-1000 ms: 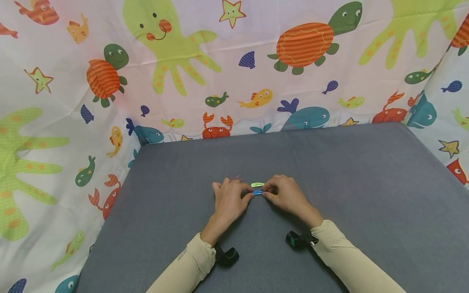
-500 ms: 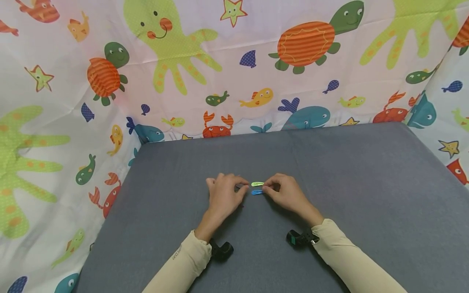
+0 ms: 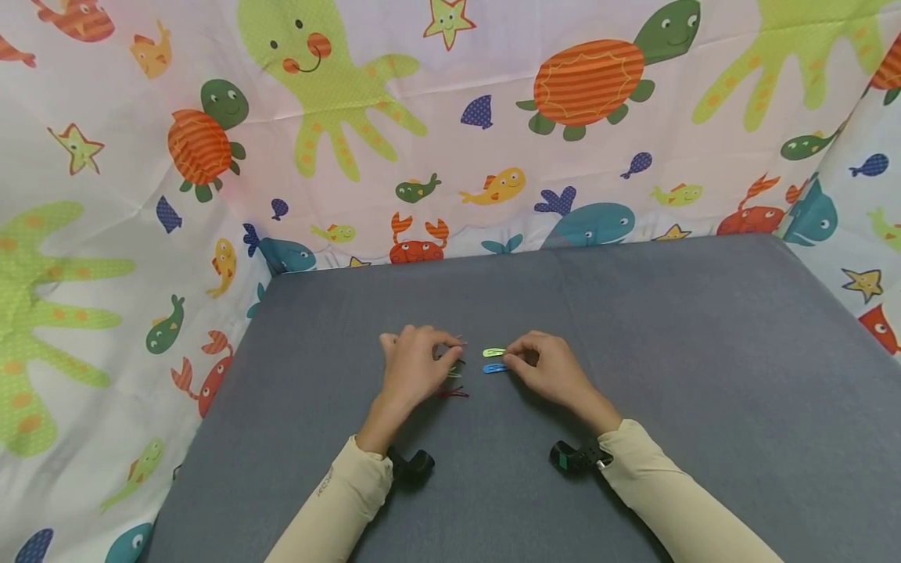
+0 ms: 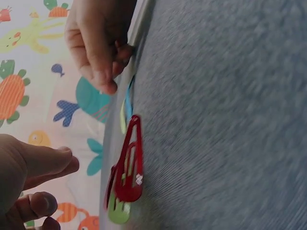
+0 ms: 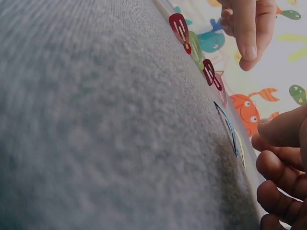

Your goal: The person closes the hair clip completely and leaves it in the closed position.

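In the head view my left hand (image 3: 408, 371) hovers over several small hair clips, thumb and index finger slightly apart, holding nothing visible. A red clip (image 3: 454, 392) and a green clip (image 3: 454, 372) show beside it; others are partly hidden. To their right, a yellow-green clip (image 3: 494, 353) lies above a blue clip (image 3: 495, 367), with my right hand (image 3: 552, 371) at their right ends. The left wrist view shows the red clip (image 4: 128, 191) nearest. In the right wrist view my right hand (image 5: 285, 158) has bent fingers beside the blue clip (image 5: 233, 134), gripping nothing.
A grey cloth surface (image 3: 669, 352) lies under the clips and both hands. Behind it and along its sides hangs a white curtain (image 3: 366, 211) printed with sea animals. Black wrist cameras hang under both sleeves.
My left hand has let go of the blue clip and moved left, uncovering the red and green clips. My right hand has stayed nearly in place, its fingertips drawn slightly up from the blue clip.
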Motion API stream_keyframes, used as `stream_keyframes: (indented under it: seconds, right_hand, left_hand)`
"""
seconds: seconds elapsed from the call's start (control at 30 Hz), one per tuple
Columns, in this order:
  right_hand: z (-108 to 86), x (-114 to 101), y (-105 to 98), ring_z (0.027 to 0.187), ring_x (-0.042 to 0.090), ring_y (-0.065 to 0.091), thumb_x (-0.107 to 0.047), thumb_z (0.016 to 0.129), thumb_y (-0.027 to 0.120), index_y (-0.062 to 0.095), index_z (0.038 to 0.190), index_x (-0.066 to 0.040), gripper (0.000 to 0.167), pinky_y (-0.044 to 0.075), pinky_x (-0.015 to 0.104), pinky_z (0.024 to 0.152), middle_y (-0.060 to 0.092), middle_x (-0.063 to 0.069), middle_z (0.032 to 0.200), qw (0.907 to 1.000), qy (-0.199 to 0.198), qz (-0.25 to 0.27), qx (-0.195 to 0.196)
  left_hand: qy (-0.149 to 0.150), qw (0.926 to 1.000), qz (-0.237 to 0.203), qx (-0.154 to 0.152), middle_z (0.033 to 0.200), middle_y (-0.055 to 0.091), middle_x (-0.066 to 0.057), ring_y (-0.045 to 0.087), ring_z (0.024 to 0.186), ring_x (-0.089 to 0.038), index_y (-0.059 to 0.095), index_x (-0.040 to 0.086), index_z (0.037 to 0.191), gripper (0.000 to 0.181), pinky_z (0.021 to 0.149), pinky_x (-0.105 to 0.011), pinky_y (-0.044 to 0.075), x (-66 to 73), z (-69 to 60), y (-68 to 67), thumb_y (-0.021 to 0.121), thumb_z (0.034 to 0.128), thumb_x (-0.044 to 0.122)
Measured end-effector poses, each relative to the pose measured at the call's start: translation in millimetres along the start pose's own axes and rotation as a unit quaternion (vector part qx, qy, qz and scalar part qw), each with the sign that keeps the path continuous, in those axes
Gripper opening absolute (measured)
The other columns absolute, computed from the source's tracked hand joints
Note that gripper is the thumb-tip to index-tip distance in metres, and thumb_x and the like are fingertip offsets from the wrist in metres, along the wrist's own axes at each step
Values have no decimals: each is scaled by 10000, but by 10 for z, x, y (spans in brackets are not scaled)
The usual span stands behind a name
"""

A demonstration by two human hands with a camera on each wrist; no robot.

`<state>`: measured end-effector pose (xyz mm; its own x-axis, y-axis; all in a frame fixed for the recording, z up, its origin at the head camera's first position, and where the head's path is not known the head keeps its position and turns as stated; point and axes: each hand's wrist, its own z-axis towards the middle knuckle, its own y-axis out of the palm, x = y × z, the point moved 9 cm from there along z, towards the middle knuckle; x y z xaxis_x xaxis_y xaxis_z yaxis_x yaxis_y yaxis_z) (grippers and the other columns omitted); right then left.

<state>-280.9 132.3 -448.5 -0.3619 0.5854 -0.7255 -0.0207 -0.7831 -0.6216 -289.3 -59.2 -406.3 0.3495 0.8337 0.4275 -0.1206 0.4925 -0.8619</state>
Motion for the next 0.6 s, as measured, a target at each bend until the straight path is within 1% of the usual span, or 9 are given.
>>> stream_keyframes:
  seconds: [0.17,0.33,0.5,0.6]
  right_hand:
    - [-20,-87,18,673,75,511,-148,893,782,788,930,-120,46,424,243,634,652,-24,798,9999,-78,76,44]
    - [-63,-216,117,706,72,536,-166,875,805,786,935,-144,67,453,247,663,641,-53,820,9996,-236,55,-154]
    - [-91,-352,217,715,78,540,-161,843,835,790,934,-142,103,461,252,673,630,-59,803,9983,-497,34,-312]
    - [-103,-411,271,698,72,527,-162,836,842,793,930,-148,107,444,252,664,624,-59,785,9971,-652,-19,-381]
  left_hand:
    - [-55,9994,86,-334,637,570,90,450,661,-129,831,263,967,99,786,-458,225,-45,10,-9,772,909,319]
    - [2,9968,194,-779,547,517,103,455,568,-104,828,280,947,84,771,-426,236,-79,-1,-2,766,911,325]
    - [235,9934,143,-1111,548,520,115,464,555,-92,826,282,951,87,755,-402,229,-96,-2,-28,756,921,324]
    - [487,9895,22,-1358,614,578,123,477,576,-77,823,270,949,84,737,-365,276,-89,1,-38,756,924,313]
